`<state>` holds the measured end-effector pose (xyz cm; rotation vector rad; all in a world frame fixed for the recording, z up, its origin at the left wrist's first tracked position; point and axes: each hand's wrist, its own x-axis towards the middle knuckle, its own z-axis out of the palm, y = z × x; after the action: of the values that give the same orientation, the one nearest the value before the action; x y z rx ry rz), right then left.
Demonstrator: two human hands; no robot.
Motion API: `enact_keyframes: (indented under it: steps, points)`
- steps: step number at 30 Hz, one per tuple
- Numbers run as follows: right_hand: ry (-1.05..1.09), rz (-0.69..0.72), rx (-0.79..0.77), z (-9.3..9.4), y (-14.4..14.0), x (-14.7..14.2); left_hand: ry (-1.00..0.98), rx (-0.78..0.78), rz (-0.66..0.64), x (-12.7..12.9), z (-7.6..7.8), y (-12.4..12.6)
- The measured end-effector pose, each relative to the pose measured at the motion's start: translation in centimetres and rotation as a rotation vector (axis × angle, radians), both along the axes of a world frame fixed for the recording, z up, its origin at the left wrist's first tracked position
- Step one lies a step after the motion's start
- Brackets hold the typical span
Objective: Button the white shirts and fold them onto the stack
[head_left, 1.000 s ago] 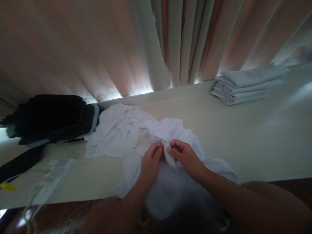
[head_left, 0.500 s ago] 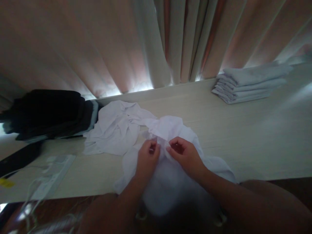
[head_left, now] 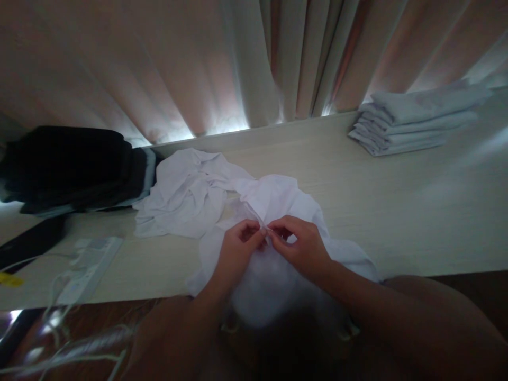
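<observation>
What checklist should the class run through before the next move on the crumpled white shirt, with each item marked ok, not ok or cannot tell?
1. Left hand pinching the crumpled white cotton shirt: ok.
2. Right hand pinching the same spot: ok.
3. Shirt lying flat: not ok, bunched.
4. Pale wooden table bare to the right: ok.
5. Folded grey stack apart from shirt: ok.
6. Button fastened: cannot tell.

Surface: I see a pale wood-grain tabletop (head_left: 397, 211).
Centre: crumpled white cloth garment (head_left: 190, 196).
Right rear: stack of folded grey-white cloths (head_left: 416, 124).
Left: pile of black fabric (head_left: 67, 166); white power strip (head_left: 89, 264).
</observation>
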<state>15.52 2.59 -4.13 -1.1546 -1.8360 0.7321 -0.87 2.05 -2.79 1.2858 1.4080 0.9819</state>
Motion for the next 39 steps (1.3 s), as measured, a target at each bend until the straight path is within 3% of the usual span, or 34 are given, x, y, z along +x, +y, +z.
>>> enact_keyframes:
  steps: [7,15,31,39]
  points:
    - [0.180,-0.017,-0.206,-0.1,0.1,-0.1,-0.167,-0.106,-0.023,-0.5,0.4,0.1]
    - [0.401,-0.005,-0.441,-1.4,0.4,-0.3,-0.138,-0.131,0.031,-0.7,-0.2,0.4]
    - [0.068,0.054,-0.006,-0.6,-0.3,-0.2,-0.187,-0.189,-0.005,-1.4,0.0,0.4]
    - [0.027,0.114,0.030,-0.4,-0.3,0.3,-0.204,-0.245,-0.041,-1.9,-0.1,0.5]
